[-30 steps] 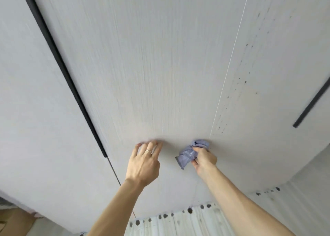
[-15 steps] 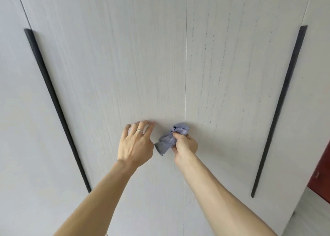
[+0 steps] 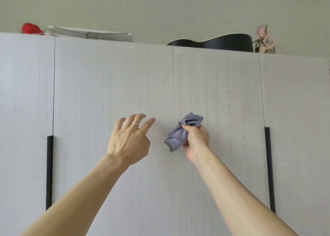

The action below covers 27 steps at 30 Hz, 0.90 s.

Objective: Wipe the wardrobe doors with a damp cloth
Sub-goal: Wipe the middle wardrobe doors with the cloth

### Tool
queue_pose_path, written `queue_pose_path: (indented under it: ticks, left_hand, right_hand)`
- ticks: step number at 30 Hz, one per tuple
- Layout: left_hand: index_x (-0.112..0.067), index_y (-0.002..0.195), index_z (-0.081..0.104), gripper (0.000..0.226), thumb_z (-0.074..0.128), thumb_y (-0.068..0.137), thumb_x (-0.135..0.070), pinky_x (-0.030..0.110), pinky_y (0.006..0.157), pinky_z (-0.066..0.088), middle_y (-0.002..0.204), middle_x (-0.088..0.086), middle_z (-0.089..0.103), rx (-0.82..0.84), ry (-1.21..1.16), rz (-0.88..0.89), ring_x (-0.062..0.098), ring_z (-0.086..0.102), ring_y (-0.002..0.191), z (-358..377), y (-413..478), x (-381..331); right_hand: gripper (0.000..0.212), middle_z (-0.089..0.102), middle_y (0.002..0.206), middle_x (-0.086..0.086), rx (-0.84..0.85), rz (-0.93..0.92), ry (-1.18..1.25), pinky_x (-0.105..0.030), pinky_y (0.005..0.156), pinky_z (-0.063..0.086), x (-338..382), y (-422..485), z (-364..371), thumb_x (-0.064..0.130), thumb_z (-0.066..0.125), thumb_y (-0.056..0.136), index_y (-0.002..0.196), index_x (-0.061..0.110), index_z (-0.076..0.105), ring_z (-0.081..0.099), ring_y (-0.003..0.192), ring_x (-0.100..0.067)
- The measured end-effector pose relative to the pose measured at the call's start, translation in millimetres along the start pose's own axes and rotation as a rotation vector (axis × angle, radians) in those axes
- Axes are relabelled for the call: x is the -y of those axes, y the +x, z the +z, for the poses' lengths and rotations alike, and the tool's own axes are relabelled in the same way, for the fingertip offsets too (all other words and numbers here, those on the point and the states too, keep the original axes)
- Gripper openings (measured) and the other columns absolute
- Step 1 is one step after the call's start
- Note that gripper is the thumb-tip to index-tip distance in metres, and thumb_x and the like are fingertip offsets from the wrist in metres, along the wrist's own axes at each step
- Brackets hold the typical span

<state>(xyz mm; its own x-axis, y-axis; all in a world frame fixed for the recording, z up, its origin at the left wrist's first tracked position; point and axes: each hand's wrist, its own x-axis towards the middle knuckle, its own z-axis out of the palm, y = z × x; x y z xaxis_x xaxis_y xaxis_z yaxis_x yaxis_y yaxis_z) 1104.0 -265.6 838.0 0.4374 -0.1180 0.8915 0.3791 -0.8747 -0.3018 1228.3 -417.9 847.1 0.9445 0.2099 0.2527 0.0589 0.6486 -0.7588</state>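
Head view: the person is facing the wardrobe doors (image 3: 110,85), pale grey panels with fine vertical grain. The right hand (image 3: 196,139) is gripping a bunched blue-grey cloth (image 3: 180,132), with fingers and thumb curling tightly round it, so the cloth is sticking out above and to the left of the fist. The cloth is sitting over the seam (image 3: 173,85) between the two middle doors. Whether it is pressing on the surface or hovering just off it cannot be told.

The left hand (image 3: 128,141) is holding nothing. Its fingers are spreading apart and bending loosely, the index finger is stretching toward the door left of the seam, and a ring (image 3: 135,123) is showing on one finger. Whether the fingertips are touching the door is unclear. The two hands are staying near each other but apart, with the cloth between them.

Rows of dark specks (image 3: 205,96) are running down the door right of the seam. A black handle (image 3: 49,173) is standing upright at the far edge of the left middle door, and a second handle (image 3: 269,168) is standing at the far edge of the right one.

On top of the wardrobe a red thing (image 3: 31,28), a white flat stack (image 3: 89,33), a black guitar (image 3: 214,42) and pinkish dried flowers (image 3: 264,39) are lying under the ceiling (image 3: 160,7).
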Motion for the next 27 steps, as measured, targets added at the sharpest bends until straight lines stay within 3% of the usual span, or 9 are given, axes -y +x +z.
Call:
queue_pose_path:
  ticks: [6, 11, 14, 15, 17, 18, 21, 24, 27]
  left_hand:
    - [-0.022, 0.141, 0.057, 0.063, 0.071, 0.08, -0.021, 0.055, 0.107, 0.043, 0.143, 0.011, 0.056, -0.111, -0.027, 0.015, 0.034, 0.049, 0.135, -9.7, 59.8, 0.1]
    - [-0.022, 0.137, 0.06, 0.06, 0.073, 0.079, -0.022, 0.055, 0.107, 0.044, 0.142, 0.011, 0.057, -0.199, -0.023, 0.047, 0.034, 0.051, 0.134, -1.4, 97.6, 4.3]
    - [-0.021, 0.134, 0.063, 0.058, 0.074, 0.077, -0.022, 0.055, 0.105, 0.046, 0.14, 0.012, 0.059, -0.226, -0.016, 0.032, 0.035, 0.053, 0.132, 6.6, 119.2, 1.0]
    - [-0.021, 0.134, 0.063, 0.057, 0.074, 0.078, -0.023, 0.055, 0.105, 0.046, 0.14, 0.012, 0.059, -0.229, -0.024, 0.021, 0.035, 0.053, 0.132, 9.5, 127.8, -2.0]
    - [-0.022, 0.133, 0.062, 0.056, 0.073, 0.079, -0.025, 0.056, 0.104, 0.047, 0.14, 0.011, 0.058, -0.228, -0.021, 0.006, 0.035, 0.052, 0.133, 17.9, 141.0, -9.5]
    - [-0.022, 0.133, 0.062, 0.055, 0.073, 0.079, -0.026, 0.057, 0.104, 0.047, 0.14, 0.011, 0.058, -0.226, -0.005, 0.0, 0.035, 0.052, 0.133, 22.9, 145.9, -12.9]
    - [-0.024, 0.132, 0.062, 0.051, 0.068, 0.082, -0.03, 0.056, 0.104, 0.047, 0.14, 0.01, 0.058, -0.24, 0.041, -0.049, 0.035, 0.053, 0.132, 37.3, 160.2, -20.2]
    - [-0.026, 0.133, 0.059, 0.046, 0.047, 0.089, -0.035, 0.055, 0.102, 0.046, 0.141, 0.006, 0.056, -0.311, 0.084, -0.092, 0.033, 0.052, 0.131, 49.1, 165.8, -20.7]
    - [-0.027, 0.142, 0.055, 0.05, 0.038, 0.096, -0.038, 0.055, 0.107, 0.041, 0.148, 0.004, 0.051, -0.354, 0.135, -0.075, 0.032, 0.047, 0.136, 62.6, 163.9, -16.4]
  right_hand:
    - [0.017, 0.071, 0.096, -0.003, -0.021, -0.268, -0.121, -0.04, 0.088, 0.054, 67.6, 25.0, 10.1, 0.004, 0.069, 0.086, 0.096, 0.017, 0.064, 0.067, 0.09, -0.022]
    - [0.015, 0.06, 0.08, 0.011, -0.035, -0.764, -0.502, -0.017, 0.052, 0.048, 117.0, 35.7, 23.7, 0.008, 0.055, 0.092, 0.091, 0.023, 0.057, 0.059, 0.07, -0.013]
    - [0.02, 0.057, 0.095, 0.014, -0.056, -1.041, -0.703, -0.038, 0.062, 0.058, 130.3, 49.5, 27.9, 0.012, 0.056, 0.089, 0.091, 0.031, 0.06, 0.058, 0.082, -0.006]
    - [0.019, 0.055, 0.1, 0.012, -0.057, -1.115, -0.747, -0.036, 0.065, 0.058, 135.7, 58.3, 29.9, 0.012, 0.056, 0.09, 0.092, 0.03, 0.06, 0.057, 0.084, -0.005]
    - [0.021, 0.052, 0.107, 0.007, -0.036, -1.215, -0.796, -0.008, 0.063, 0.046, 147.4, 73.8, 33.4, 0.009, 0.055, 0.092, 0.093, 0.03, 0.056, 0.053, 0.084, -0.004]
    - [0.023, 0.051, 0.107, 0.006, -0.02, -1.241, -0.813, -0.005, 0.059, 0.043, 153.1, 81.1, 36.2, 0.008, 0.054, 0.092, 0.094, 0.032, 0.054, 0.052, 0.085, -0.004]
    - [0.024, 0.053, 0.104, 0.006, 0.006, -1.32, -0.84, -0.028, 0.069, 0.047, 170.7, 106.5, 48.8, 0.009, 0.053, 0.09, 0.103, 0.029, 0.054, 0.049, 0.095, -0.002]
    - [0.024, 0.058, 0.103, 0.0, 0.056, -1.423, -0.898, -0.027, 0.072, 0.032, 187.3, 135.9, 70.8, 0.008, 0.053, 0.088, 0.107, 0.022, 0.058, 0.051, 0.099, -0.019]
    - [0.023, 0.06, 0.101, -0.002, 0.126, -1.495, -0.905, -0.025, 0.073, 0.029, 200.1, 156.1, 101.3, 0.008, 0.053, 0.087, 0.104, 0.02, 0.064, 0.052, 0.099, -0.023]
